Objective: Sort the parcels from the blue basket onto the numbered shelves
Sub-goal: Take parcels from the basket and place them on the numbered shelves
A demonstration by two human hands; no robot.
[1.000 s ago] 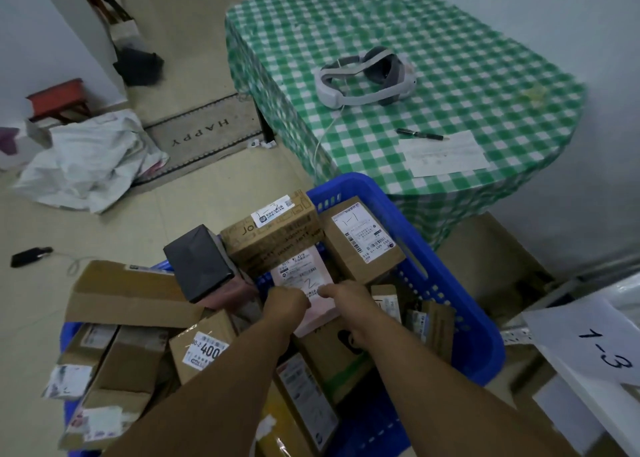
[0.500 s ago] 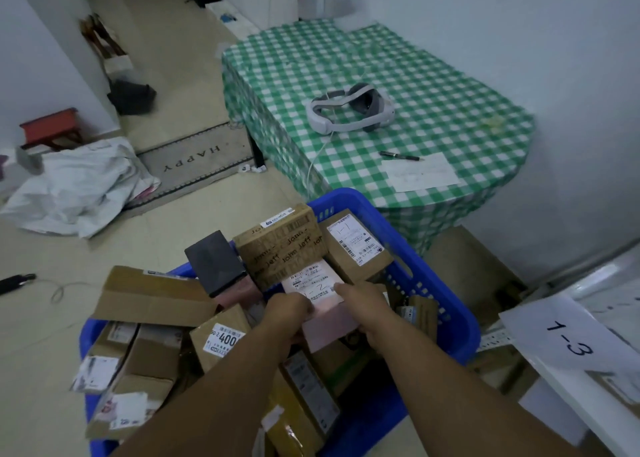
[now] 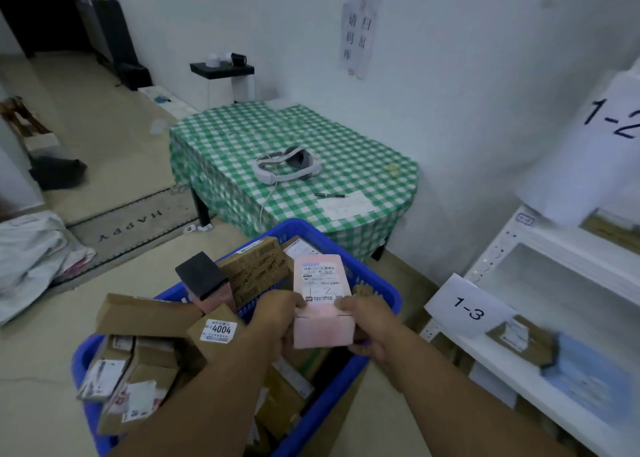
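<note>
We hold the pink parcel (image 3: pixel 322 297) between both hands. It is a flat, smooth cardboard box with square corners. Its white shipping label faces up and has "1-2" handwritten across it. Our left hand (image 3: pixel 277 312) pinches the near-left corner with the thumb on top. Our right hand (image 3: pixel 370 325) grips the near-right corner in the same way, with the fingers curled underneath. The box tilts upward, its far end higher than the end we hold.

Directly beneath the grip is the blue basket (image 3: pixel 384 288), made of hard plastic with a slotted wall and heaped with parcels. Just beyond our left thumb lies a brown corrugated carton (image 3: pixel 258 269) covered in printed lettering. Left of that is a matte black box (image 3: pixel 201 276). Beside our left wrist is a small carton (image 3: pixel 216 330) with a white sticker reading "4004".

To the right of the grip stand the white shelves (image 3: pixel 554 266), made of metal with perforated uprights. A paper tag (image 3: pixel 469 306) marked "1-3" hangs level with our right hand, and a brown carton (image 3: pixel 519 338) rests on the board behind it. A second tag (image 3: pixel 613 120) marked "1-2" hangs well above the grip.

Beyond the parcel is a table (image 3: pixel 242 137) draped in green-and-white checked cloth. On it lie a white headset (image 3: pixel 285 163), a pen (image 3: pixel 329 195) and a sheet of paper (image 3: pixel 348 205).
</note>
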